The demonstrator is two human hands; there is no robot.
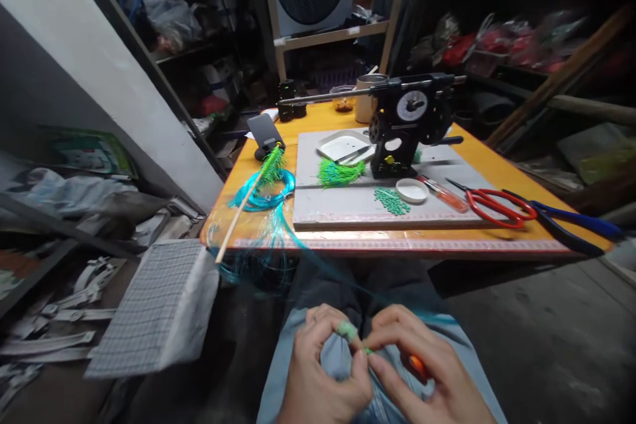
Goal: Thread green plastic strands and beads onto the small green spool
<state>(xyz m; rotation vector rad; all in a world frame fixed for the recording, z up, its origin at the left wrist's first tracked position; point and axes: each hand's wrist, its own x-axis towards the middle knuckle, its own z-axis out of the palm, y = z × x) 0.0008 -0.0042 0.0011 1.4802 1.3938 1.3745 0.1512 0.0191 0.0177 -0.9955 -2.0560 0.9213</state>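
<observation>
Head view: both hands low over lap
Left hand [322,371]: fingertips pinched shut on small green piece [367,350]
Right hand [427,371]: fingertips closed on same piece
Teal line [303,242]: runs down from table [501,169] toward hands

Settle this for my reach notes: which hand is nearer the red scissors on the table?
Right. The right hand sits in the lap below and left of the red scissors; the left hand is farther left, both pinching a small green piece.

Dim room; light falls brightest on the orange table [497,165], with glare along its near edge. Corners at 10 and 2 o'clock darken and bend; the hands at 6 o'clock look soft.
</observation>
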